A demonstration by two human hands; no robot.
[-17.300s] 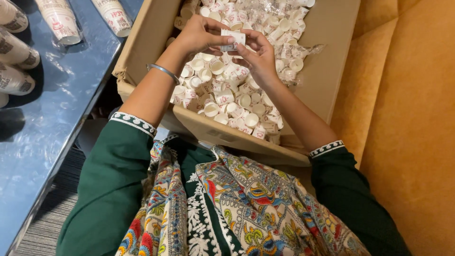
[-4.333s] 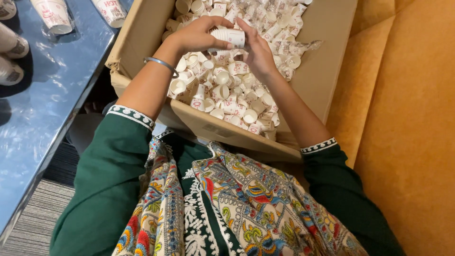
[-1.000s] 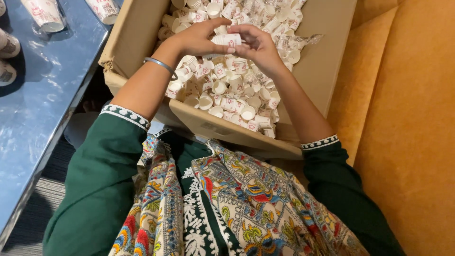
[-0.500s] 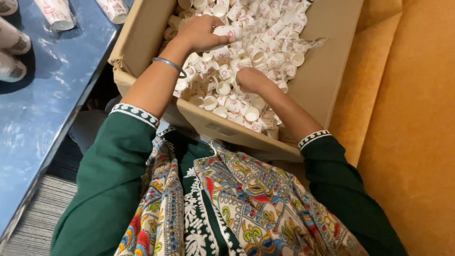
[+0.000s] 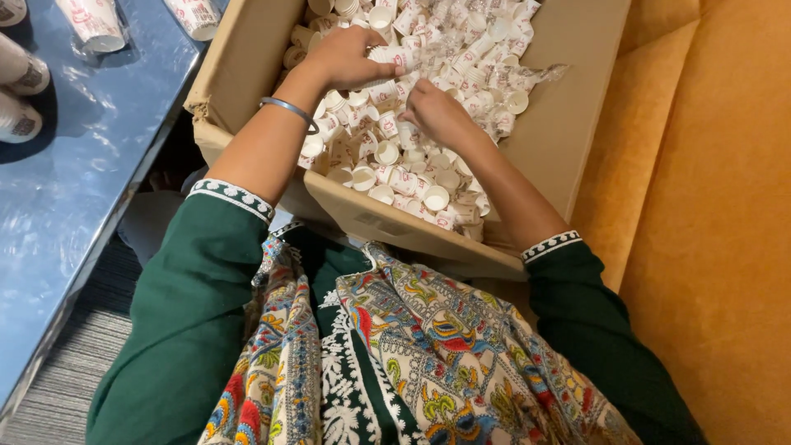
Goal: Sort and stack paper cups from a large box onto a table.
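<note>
small white paper cups [image 5: 412, 177] | loose heap | filling cardboard box [image 5: 387, 216]

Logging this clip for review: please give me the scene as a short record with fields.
Setting: person seated on an orange sofa, cardboard box on the lap
Box contents: many small white paper cups, loose
Left hand: grips a short stack of cups
Right hand: down among the loose cups
Beside: blue table with wrapped cup stacks
</note>
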